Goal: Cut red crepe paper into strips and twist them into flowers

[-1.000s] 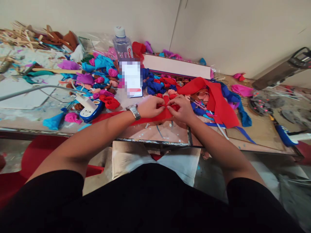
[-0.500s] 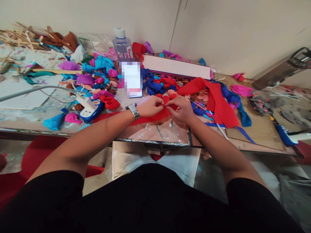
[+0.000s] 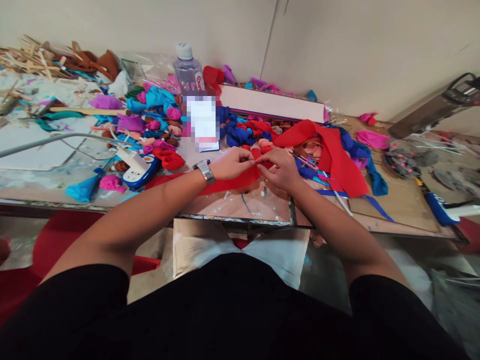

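Observation:
My left hand (image 3: 233, 163) and my right hand (image 3: 278, 169) meet over the bench, fingertips nearly touching. Both pinch a red strip (image 3: 232, 185), which trails leftward under my left wrist. Another wide red piece (image 3: 339, 167) lies curved to the right of my right hand. Just beyond my fingers are crumpled dark blue pieces (image 3: 239, 131) and small red ones. What exactly sits between the fingertips is too small to tell.
A phone (image 3: 204, 122) leans before a clear bottle (image 3: 187, 70). A blue and white power strip (image 3: 140, 172) with a grey cable lies left. Wooden sticks (image 3: 33, 57) are piled far left. A dark tumbler (image 3: 427, 112) lies at the right.
My hands stay in nearly the same place, both still pinching. The red strip under my left wrist has shifted very slightly.

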Motion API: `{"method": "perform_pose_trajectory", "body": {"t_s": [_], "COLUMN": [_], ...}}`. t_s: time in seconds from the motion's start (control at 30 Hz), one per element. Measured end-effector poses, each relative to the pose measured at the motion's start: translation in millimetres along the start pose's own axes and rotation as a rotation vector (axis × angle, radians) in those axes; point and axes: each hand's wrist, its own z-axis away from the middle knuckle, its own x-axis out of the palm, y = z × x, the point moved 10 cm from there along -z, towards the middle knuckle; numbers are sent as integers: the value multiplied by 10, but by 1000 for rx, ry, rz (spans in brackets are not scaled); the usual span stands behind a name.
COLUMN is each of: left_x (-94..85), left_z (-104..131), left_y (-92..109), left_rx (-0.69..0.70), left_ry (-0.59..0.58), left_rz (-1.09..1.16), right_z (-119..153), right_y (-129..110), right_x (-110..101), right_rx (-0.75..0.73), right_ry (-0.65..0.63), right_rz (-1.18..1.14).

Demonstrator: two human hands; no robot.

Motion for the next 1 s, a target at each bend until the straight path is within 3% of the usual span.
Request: {"method": "perform_pose_trajectory", "body": {"t_s": [0.3,0.8,1.0], "left_x": [-42,-47,-26], "left_z": [27,134,133], "left_y": [68,293,282], "left_rx": [31,186,205], "left_ry": [34,133,151], "left_rz": [-17,-319,-480], "right_z": [8,0,-8], "right_y": [78,115,115], "right_x": [21,90,110], "right_rx": [54,127,128], "right_ry": [-21,-63,-73], "right_rz": [18,-22,-43]}}
